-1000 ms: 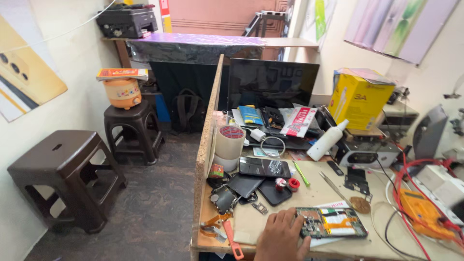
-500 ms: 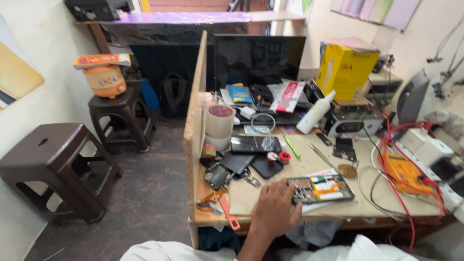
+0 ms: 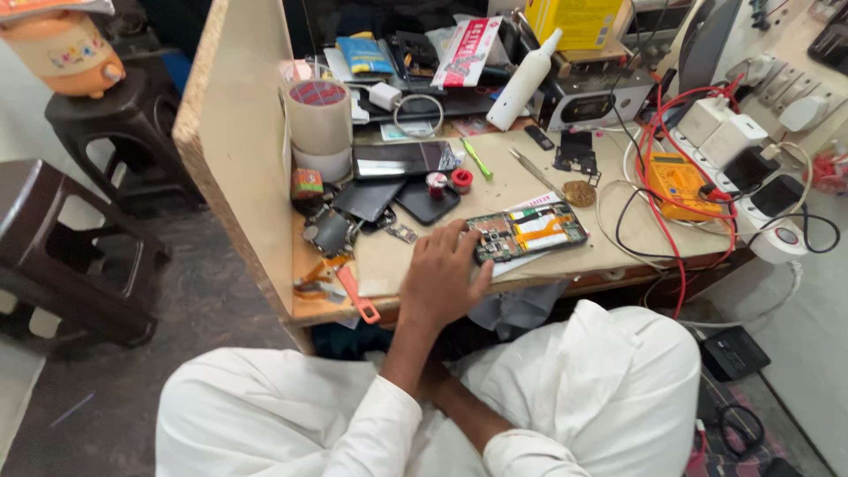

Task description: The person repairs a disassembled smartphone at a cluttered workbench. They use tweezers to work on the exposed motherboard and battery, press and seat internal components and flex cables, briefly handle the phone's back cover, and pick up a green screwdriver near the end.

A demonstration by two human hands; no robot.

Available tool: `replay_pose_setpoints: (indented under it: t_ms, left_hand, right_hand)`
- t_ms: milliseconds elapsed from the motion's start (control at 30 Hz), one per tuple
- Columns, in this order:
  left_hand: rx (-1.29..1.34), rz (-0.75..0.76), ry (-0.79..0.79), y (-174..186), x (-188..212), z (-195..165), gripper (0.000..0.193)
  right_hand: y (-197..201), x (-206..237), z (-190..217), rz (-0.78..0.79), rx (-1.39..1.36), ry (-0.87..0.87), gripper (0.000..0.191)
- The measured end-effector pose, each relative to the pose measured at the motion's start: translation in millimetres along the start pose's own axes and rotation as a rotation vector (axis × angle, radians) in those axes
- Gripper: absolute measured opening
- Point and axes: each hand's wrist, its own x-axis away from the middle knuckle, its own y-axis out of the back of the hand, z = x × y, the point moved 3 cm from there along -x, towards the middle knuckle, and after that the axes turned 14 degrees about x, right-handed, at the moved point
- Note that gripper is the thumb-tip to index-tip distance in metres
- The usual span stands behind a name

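An opened phone (image 3: 528,233) lies flat near the front edge of the wooden workbench (image 3: 565,190), its back cover off so the insides show: a dark frame, a green circuit board at the left end, an orange and yellow patch across the middle and small metal shields. It rests partly on a white sheet of paper (image 3: 530,205). The left hand (image 3: 442,274) lies palm down on the bench at the phone's left end, fingers spread and loosely curved, fingertips touching the phone's near-left corner rather than gripping it. The right hand is out of sight; only its forearm shows low between the white-clad knees, so whether it holds anything cannot be told. Just left of the hand lie orange-handled pliers (image 3: 340,283) and dark phone parts (image 3: 331,231). Farther back stand a stack of tape rolls (image 3: 318,119), a dark phone screen (image 3: 402,159) and two small red caps (image 3: 449,180). To the right sits a yellow multimeter (image 3: 678,184) among red and black wires (image 3: 649,141); tweezers (image 3: 534,172) lie beyond the phone.
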Motion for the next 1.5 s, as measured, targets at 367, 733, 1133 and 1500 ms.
replay_pose_setpoints:
  t_ms: [367,733,1133,1500]
  left_hand:
    - [0.004,0.022,0.016,-13,-9,-18,0.046]
    - [-0.030,0.140,-0.010,-18,-3,3,0.061]
    - [-0.038,0.291,0.050,-27,-27,22,0.077]
    - [0.029,0.313,0.081,-36,-41,36,0.076]
  right_hand:
    - [-2,19,-21,-0.001,0.004,0.045,0.032]
    - [12,105,-100,-0.265,-0.534,0.509,0.029]
    - [100,51,-222,-0.937,0.054,0.036,0.067]
    - [74,16,-229,-0.984,0.214,-0.203,0.058]
